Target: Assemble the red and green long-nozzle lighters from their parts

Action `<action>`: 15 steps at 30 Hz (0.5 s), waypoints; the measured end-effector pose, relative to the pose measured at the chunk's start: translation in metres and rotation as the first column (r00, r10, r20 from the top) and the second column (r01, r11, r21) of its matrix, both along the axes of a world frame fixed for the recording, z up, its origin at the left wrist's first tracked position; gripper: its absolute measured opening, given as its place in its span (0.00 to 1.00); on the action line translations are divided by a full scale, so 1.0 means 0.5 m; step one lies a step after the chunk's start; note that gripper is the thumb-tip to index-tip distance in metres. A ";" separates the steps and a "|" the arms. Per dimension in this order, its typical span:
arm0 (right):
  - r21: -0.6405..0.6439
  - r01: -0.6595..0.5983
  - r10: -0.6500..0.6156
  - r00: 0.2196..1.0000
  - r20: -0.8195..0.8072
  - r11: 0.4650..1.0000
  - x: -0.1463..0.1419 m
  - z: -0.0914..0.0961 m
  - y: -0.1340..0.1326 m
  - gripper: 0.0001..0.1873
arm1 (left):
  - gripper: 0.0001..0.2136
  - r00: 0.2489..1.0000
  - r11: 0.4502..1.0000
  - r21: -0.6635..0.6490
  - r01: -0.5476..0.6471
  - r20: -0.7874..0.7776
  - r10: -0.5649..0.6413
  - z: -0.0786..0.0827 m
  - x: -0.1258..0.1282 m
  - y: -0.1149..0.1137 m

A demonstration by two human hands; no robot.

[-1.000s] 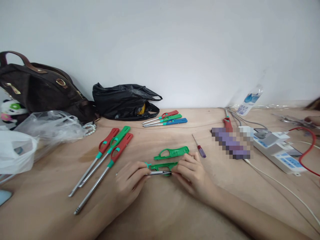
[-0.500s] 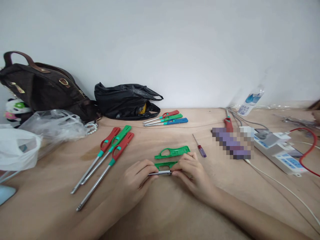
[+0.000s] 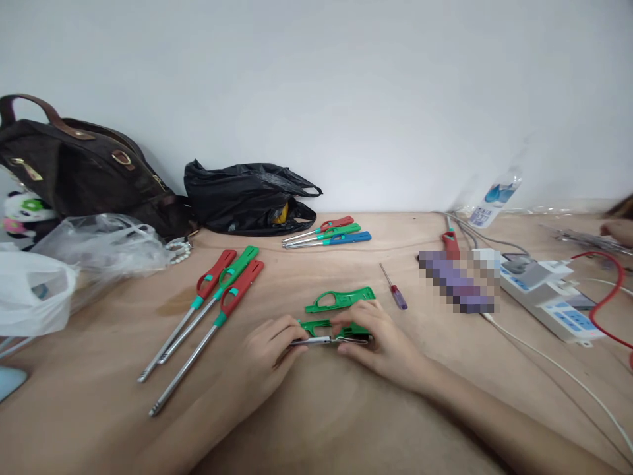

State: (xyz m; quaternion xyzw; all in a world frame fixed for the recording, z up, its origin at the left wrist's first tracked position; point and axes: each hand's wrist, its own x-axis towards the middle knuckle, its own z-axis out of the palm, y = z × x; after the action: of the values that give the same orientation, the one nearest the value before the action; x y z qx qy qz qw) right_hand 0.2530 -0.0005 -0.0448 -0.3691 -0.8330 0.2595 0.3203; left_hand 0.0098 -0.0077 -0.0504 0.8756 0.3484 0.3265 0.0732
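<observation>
My left hand is closed on a thin silver metal tube, which lies level in front of me. A pale wire and a dark part run on from its right end. Around these parts my right hand is parted, thumb below and fingers above, with a gap between them. Behind the tube lies one green lighter handle half, partly covered by my right fingers. Another green handle half rests just beyond, hollow side showing. To the right is a small screwdriver with a red and purple handle.
Long-nosed lighters lie at left, and more lighters farther back. Bags stand along the wall. At right are a power strip, cables, a bottle and a blurred purple object. Another person's hand shows at the right edge.
My right fingers have parted from the tube's right end, and the wire and dark part now show. The other person's hand has come into view at right.
</observation>
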 end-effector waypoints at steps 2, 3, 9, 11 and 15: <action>0.003 0.030 -0.030 0.999 0.015 1.000 0.006 0.003 0.005 0.07 | 0.05 1.000 1.000 -0.011 0.000 0.003 0.000 -0.001 -0.003 0.000; 0.009 0.043 -0.044 0.998 0.040 0.999 0.009 0.003 0.007 0.05 | 0.05 1.000 1.000 -0.015 0.000 0.005 0.000 -0.002 -0.004 0.000; 0.086 0.023 -0.041 0.976 0.215 0.996 0.004 -0.004 0.005 0.06 | 0.05 1.000 0.999 -0.036 -0.009 0.005 0.009 -0.008 -0.004 -0.002; 0.112 0.003 -0.029 0.972 0.231 0.994 -0.002 -0.008 0.002 0.07 | 0.05 1.000 0.999 -0.049 -0.014 0.000 0.014 -0.010 -0.003 -0.001; 0.152 -0.018 -0.018 0.972 0.233 0.988 -0.008 -0.014 -0.001 0.08 | 0.04 1.000 0.999 -0.047 -0.006 0.022 0.007 -0.013 -0.003 -0.001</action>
State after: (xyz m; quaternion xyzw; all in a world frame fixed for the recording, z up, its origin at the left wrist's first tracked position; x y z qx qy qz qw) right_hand 0.2492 -0.0008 -0.0520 -0.3714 -0.8824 0.1494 0.2473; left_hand 0.0081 -0.0080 -0.0570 0.8689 0.3579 0.3281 0.0963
